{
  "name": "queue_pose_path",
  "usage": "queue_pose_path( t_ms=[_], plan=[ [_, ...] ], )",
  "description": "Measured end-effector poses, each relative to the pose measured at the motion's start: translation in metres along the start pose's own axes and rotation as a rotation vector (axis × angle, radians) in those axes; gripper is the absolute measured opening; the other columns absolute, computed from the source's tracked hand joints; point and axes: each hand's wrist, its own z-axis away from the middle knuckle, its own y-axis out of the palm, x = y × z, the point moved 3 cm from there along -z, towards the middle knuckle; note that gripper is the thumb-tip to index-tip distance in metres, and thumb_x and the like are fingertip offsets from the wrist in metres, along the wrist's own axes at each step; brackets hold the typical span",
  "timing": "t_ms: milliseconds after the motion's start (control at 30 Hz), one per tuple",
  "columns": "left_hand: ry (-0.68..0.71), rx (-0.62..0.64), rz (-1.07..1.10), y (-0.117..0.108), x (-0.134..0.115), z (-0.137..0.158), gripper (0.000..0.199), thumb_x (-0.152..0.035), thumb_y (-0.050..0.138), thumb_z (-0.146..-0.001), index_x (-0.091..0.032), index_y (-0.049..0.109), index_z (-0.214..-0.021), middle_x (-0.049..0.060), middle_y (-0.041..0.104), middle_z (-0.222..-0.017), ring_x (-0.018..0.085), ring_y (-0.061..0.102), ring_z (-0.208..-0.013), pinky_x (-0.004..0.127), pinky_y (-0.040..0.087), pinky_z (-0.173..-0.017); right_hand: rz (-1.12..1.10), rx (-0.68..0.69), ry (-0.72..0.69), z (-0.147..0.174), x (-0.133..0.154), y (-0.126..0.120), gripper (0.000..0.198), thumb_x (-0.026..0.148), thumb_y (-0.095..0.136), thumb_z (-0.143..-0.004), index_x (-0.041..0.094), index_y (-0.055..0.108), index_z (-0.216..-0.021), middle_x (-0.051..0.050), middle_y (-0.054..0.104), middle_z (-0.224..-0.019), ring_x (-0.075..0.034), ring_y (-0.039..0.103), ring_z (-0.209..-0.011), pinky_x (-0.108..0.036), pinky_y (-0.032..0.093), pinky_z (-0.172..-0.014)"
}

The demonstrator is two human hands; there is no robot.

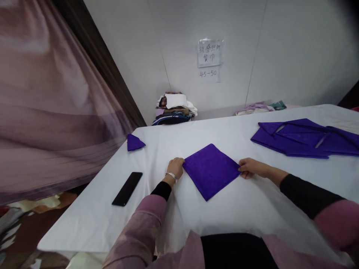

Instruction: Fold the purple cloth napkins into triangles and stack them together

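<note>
The left hand and right hand are pinching opposite corners of a purple cloth between closed fingers. It is lying diamond-wise on the white table, a black phone resting leftward and more purple fabric lying rightward.

Two hands, one left hand and one right hand, and one bracelet show at one table, with one purple square, one small purple bundle, and one group of overlapping purple cloths whose exact number cannot be told. There is one phone, plus one fabric stack and one lower fabric heap, their layers too merged to count. Two signs are on one wall, beside one curtain.
</note>
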Motion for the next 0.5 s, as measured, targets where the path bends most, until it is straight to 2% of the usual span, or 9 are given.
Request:
queue_pose_path(
  t_ms=[100, 167, 233, 267, 367, 433, 500],
  plan=[
    [-0.007, -0.037, 0.073, 0.002, -0.015, 0.010, 0.038, -0.003, 0.044, -0.076, -0.020, 0.060, -0.106, 0.005, 0.060, -0.118, 0.019, 0.049, -0.113, 0.036, 0.037, -0.095, -0.255, 0.017, 0.029, 0.016, -0.008, 0.021, 0.019, 0.026, 0.067, -0.066, 0.019, 0.049, -0.070, -0.002, 0.064, -0.061, -0.013, 0.062, -0.055, -0.023, 0.051, -0.050],
    [0.083, -0.049, 0.196, 0.002, -0.045, 0.023, 0.035, -0.007, 0.046, -0.078, -0.020, 0.059, -0.108, 0.005, 0.060, -0.119, 0.019, 0.049, -0.113, 0.036, 0.036, -0.097, -0.369, 0.017, 0.037, 0.026, -0.010, 0.027, 0.020, 0.025, 0.068, -0.066, 0.019, 0.050, -0.072, -0.002, 0.065, -0.063, -0.012, 0.062, -0.056, -0.022, 0.051, -0.052],
    [0.217, -0.034, 0.326, 0.001, -0.082, 0.039, 0.030, -0.020, 0.048, -0.083, -0.020, 0.057, -0.112, 0.005, 0.059, -0.120, 0.019, 0.050, -0.113, 0.037, 0.036, -0.098, -0.456, 0.032, 0.043, 0.038, -0.010, 0.032, 0.022, 0.025, 0.070, -0.066, 0.019, 0.051, -0.074, -0.002, 0.065, -0.064, -0.013, 0.063, -0.060, -0.023, 0.052, -0.055],
    [0.273, -0.013, 0.367, 0.000, -0.101, 0.047, 0.033, -0.031, 0.049, -0.085, -0.021, 0.054, -0.117, 0.005, 0.058, -0.123, 0.021, 0.048, -0.115, 0.039, 0.036, -0.098, -0.487, 0.048, 0.043, 0.044, -0.010, 0.035, 0.022, 0.026, 0.070, -0.066, 0.019, 0.051, -0.075, -0.002, 0.065, -0.064, -0.013, 0.063, -0.061, -0.023, 0.051, -0.056],
    [0.363, 0.051, 0.411, -0.002, -0.146, 0.068, 0.061, -0.056, 0.050, -0.081, -0.021, 0.041, -0.131, 0.008, 0.048, -0.134, 0.025, 0.042, -0.121, 0.044, 0.033, -0.099, -0.553, 0.106, 0.018, 0.066, -0.011, 0.047, 0.021, 0.028, 0.071, -0.067, 0.019, 0.055, -0.079, -0.001, 0.065, -0.070, -0.013, 0.063, -0.065, -0.023, 0.050, -0.058],
    [0.384, 0.088, 0.404, -0.002, -0.166, 0.076, 0.075, -0.062, 0.051, -0.077, -0.021, 0.032, -0.136, 0.010, 0.042, -0.139, 0.027, 0.040, -0.123, 0.046, 0.032, -0.100, -0.588, 0.129, 0.009, 0.080, -0.012, 0.056, 0.022, 0.029, 0.071, -0.068, 0.020, 0.057, -0.081, 0.000, 0.064, -0.072, -0.012, 0.062, -0.065, -0.022, 0.049, -0.058],
    [0.395, 0.116, 0.386, 0.001, -0.179, 0.080, 0.077, -0.059, 0.053, -0.076, -0.019, 0.028, -0.138, 0.011, 0.041, -0.139, 0.027, 0.041, -0.122, 0.046, 0.034, -0.099, -0.598, 0.137, -0.005, 0.090, -0.013, 0.066, 0.022, 0.031, 0.071, -0.069, 0.020, 0.058, -0.082, 0.001, 0.063, -0.071, -0.012, 0.061, -0.064, -0.022, 0.048, -0.056]
  ],
)
